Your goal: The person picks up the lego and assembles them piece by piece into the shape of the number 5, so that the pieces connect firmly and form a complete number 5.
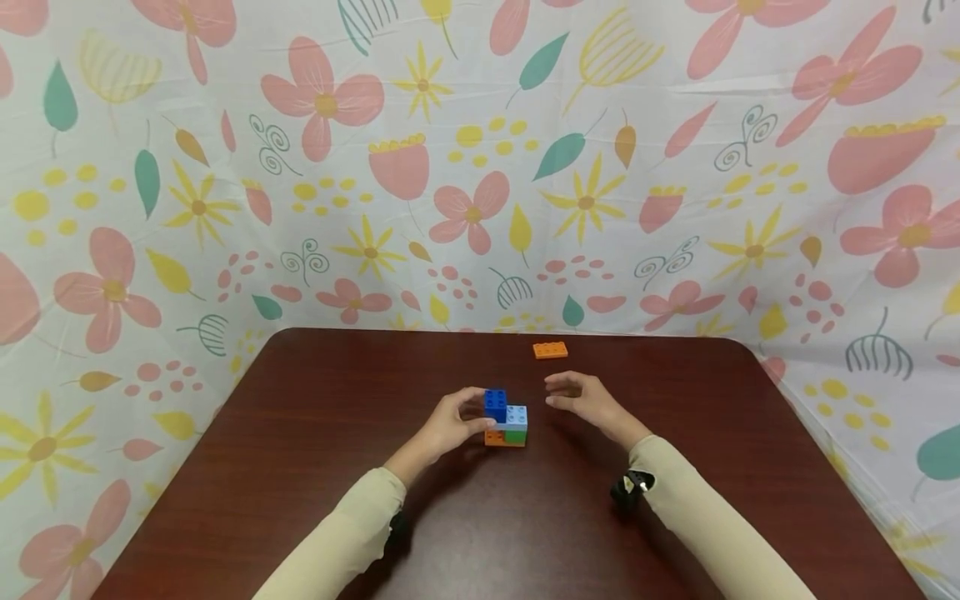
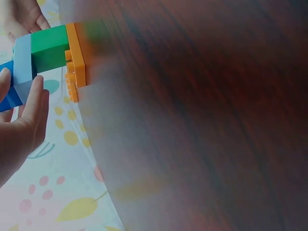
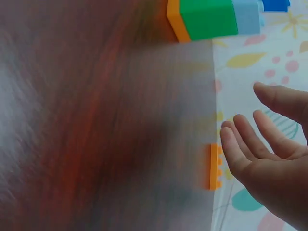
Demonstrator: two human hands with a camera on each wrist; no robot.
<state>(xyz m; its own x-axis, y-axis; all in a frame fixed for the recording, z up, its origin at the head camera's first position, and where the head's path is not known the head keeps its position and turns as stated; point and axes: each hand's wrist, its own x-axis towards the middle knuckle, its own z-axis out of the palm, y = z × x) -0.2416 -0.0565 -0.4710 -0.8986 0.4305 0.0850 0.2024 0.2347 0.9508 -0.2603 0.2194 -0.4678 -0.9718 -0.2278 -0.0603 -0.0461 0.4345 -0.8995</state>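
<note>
A small stack of toy building bricks stands on the table near its middle. At its bottom lies an orange plate [image 1: 493,437], with a green brick [image 2: 50,48] on its right part. Over the green sits a light blue brick [image 1: 517,416] that juts out leftward, topped at the left by a dark blue brick [image 1: 496,406]. My left hand [image 1: 444,427] pinches the dark blue brick from the left, thumb in front and fingers behind. To the right of the stack, my right hand [image 1: 595,406] hovers apart from it, fingers loosely bent and holding nothing.
A second orange plate [image 1: 551,351], studs up, lies near the far edge of the dark brown table [image 1: 360,367], beyond my right hand. Behind the table hangs a floral cloth [image 1: 472,125]. A dark wrist device [image 1: 632,487] sits at my right sleeve.
</note>
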